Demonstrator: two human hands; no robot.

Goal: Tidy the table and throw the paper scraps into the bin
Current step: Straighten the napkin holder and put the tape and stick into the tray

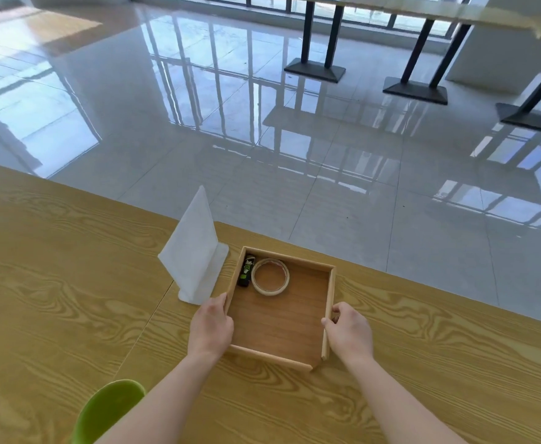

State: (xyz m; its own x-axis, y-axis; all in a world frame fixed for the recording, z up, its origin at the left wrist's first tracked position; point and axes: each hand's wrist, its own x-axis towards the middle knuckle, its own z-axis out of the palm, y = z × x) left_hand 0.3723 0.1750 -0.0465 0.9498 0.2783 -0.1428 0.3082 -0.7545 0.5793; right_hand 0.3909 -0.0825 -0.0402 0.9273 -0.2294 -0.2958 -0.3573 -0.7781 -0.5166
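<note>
A square wooden tray (282, 318) lies on the wood-grain table (70, 299) near its far edge. My left hand (210, 326) grips the tray's left wall and my right hand (349, 333) grips its right wall. Inside the tray, at the far left corner, lie a black glue stick with a green label (246, 270) and a roll of beige tape (270, 276). No paper scraps or bin can be made out in this view.
A white acrylic sign stand (195, 248) stands upright just left of the tray, touching the table. A green chair back (108, 411) shows at the bottom left. Beyond the table edge lie a glossy tiled floor and black table legs (320, 43).
</note>
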